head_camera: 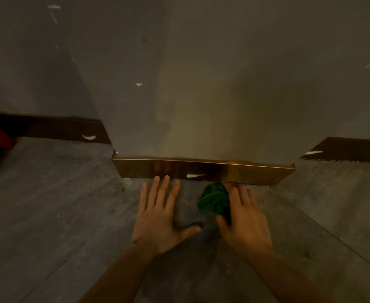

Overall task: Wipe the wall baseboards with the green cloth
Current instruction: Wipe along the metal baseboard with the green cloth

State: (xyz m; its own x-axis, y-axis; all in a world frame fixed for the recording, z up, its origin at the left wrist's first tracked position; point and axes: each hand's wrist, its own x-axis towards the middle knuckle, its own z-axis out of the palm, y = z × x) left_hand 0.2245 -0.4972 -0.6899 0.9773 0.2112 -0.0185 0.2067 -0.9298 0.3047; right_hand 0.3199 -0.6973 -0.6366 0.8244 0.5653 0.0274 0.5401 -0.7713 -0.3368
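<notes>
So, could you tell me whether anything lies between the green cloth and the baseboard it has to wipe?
Nothing visible does. The green cloth, bunched under the right hand, already sits at the foot of the baseboard. The left hand lies flat on the floor beside it, not between them.

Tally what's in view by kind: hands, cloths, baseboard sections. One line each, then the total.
Hands: 2, the left hand flat on the floor, the right hand holding the cloth
Green cloth: 1
Baseboard sections: 3, the middle baseboard, the left baseboard, the right baseboard
Total: 6
</notes>
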